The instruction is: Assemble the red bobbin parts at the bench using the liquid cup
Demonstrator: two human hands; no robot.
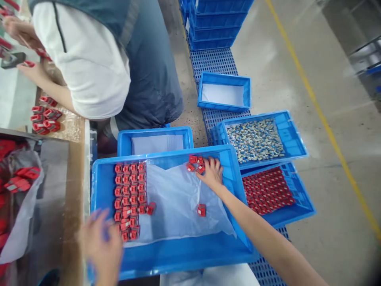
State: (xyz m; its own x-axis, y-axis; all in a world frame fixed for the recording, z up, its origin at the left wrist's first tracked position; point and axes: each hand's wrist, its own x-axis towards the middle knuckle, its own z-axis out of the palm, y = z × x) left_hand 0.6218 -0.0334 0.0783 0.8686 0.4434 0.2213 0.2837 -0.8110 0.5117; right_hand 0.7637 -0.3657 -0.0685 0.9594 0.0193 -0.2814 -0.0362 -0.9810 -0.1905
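A large blue tray [178, 254] lined with a white sheet [172, 194] lies in front of me. Neat rows of small red plastic parts [133, 188] fill its left side, with a few stacked unevenly near the front. At the tray's far right, my right hand [211, 172] curls its thumb and fingers around a small cluster of red parts [196, 163]. One single red part [201, 210] lies apart on the sheet; another red part [151, 208] sits beside the rows. Over the tray's near left corner, my left hand [102, 244] is smeared by motion, so its grip is unclear.
Right of the tray stand a blue bin of small pale-and-blue pieces [256, 139] and a bin of red parts [268, 190]. A sheet-lined blue bin [224, 93] lies beyond, near stacked crates [218, 24]. A co-worker [119, 59] works at the left bench [74, 135].
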